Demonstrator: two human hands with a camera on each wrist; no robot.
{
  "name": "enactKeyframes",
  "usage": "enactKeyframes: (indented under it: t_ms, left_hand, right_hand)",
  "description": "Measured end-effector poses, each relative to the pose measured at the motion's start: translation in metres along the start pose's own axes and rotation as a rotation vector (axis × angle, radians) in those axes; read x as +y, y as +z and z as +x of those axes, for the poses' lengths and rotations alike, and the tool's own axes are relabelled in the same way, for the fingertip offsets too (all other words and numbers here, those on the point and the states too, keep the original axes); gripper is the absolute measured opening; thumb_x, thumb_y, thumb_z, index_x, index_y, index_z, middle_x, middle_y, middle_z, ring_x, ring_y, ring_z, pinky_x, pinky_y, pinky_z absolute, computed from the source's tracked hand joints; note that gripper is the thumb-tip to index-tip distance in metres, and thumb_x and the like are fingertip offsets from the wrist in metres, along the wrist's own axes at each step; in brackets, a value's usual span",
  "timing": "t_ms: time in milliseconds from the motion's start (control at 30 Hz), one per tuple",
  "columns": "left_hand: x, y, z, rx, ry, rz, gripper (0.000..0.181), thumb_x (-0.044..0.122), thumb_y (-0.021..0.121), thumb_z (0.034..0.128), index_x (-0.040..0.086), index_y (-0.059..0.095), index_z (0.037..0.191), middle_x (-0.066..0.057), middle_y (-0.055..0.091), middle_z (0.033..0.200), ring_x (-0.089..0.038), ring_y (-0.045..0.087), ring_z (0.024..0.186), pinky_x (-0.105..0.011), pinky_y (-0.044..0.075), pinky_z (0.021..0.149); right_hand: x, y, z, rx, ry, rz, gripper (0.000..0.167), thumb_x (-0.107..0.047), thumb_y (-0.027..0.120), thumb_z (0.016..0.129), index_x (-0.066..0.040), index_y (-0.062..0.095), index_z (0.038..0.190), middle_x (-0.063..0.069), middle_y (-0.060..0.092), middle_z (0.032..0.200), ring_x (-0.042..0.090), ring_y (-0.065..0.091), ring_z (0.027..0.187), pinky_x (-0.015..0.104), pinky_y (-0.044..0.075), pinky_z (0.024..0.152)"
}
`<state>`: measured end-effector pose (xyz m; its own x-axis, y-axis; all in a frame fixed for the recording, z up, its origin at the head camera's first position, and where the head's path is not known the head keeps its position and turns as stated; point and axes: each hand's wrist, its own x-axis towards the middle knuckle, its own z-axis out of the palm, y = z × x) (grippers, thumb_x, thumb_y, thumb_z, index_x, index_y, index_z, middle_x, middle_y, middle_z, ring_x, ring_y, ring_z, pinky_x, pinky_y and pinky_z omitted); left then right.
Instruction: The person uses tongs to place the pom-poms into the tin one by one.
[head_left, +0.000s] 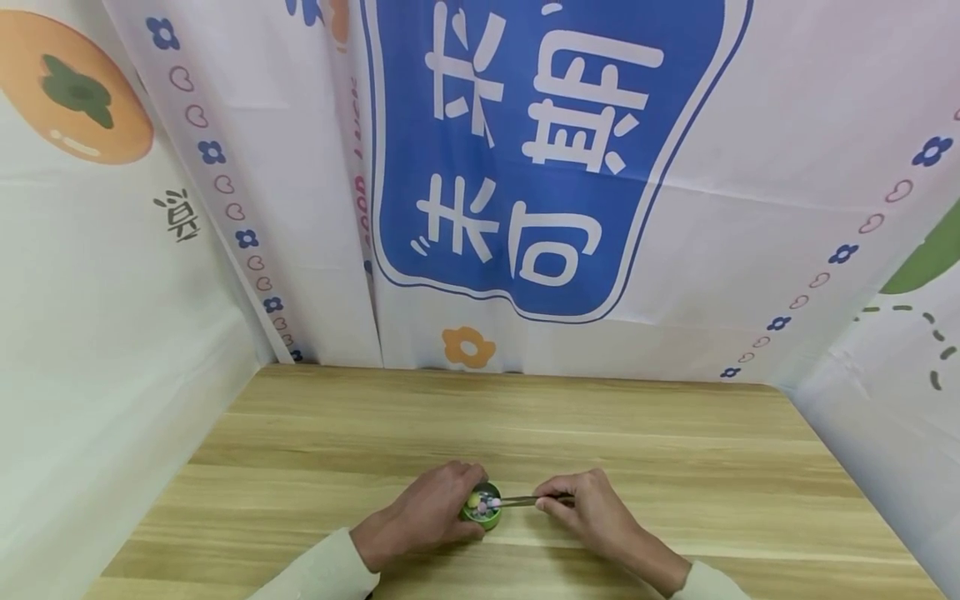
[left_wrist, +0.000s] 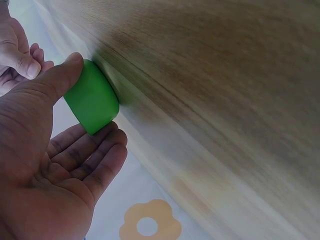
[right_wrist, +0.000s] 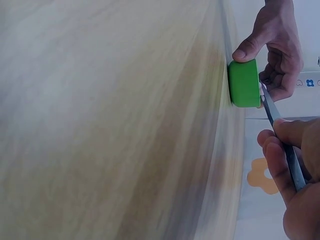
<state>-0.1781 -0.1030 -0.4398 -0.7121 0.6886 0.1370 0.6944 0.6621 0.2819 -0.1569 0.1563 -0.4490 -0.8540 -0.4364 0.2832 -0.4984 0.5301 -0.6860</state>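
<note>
A small round green container stands on the wooden table, its mouth facing up, with several small pale and yellow balls inside. My left hand grips it from the left; in the left wrist view the thumb lies on one side of the green wall and the fingers on the other. My right hand pinches a pair of metal tweezers, whose tips reach over the rim among the balls. A pale pink ball shows by the tweezer tips in the right wrist view; whether they grip it I cannot tell.
The wood-grain table spreads around both hands. White printed cloth walls rise at its back and both sides, with a large blue panel of white characters and an orange flower at the back.
</note>
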Motion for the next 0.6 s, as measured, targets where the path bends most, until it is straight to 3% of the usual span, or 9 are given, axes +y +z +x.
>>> enactKeyframes:
  t_ms: [300, 600]
  left_hand:
    - [0.0020, -0.0012, 0.0007, -0.019, -0.009, -0.003, 0.046, 0.032, 0.086, 0.0749, 0.010, 0.060, 0.106, 0.001, 0.066, 0.097, -0.006, 0.058, 0.085, -0.021, 0.050, 0.072]
    - [0.0013, -0.0011, 0.0000, -0.023, -0.008, -0.005, 0.046, 0.032, 0.086, 0.0752, 0.010, 0.060, 0.107, 0.000, 0.067, 0.098, -0.006, 0.059, 0.086, -0.022, 0.051, 0.072]
  right_hand:
    - [0.0009, -0.0003, -0.0008, -0.003, 0.001, -0.018, 0.009, -0.017, 0.070, 0.090, -0.012, 0.077, 0.093, 0.001, 0.077, 0.089, 0.008, 0.072, 0.080, 0.014, 0.054, 0.066]
    - [0.0017, 0.0008, -0.0010, -0.021, 0.012, -0.018, 0.008, -0.014, 0.071, 0.089, -0.012, 0.077, 0.094, 0.000, 0.077, 0.089, 0.004, 0.070, 0.081, 0.014, 0.054, 0.066]
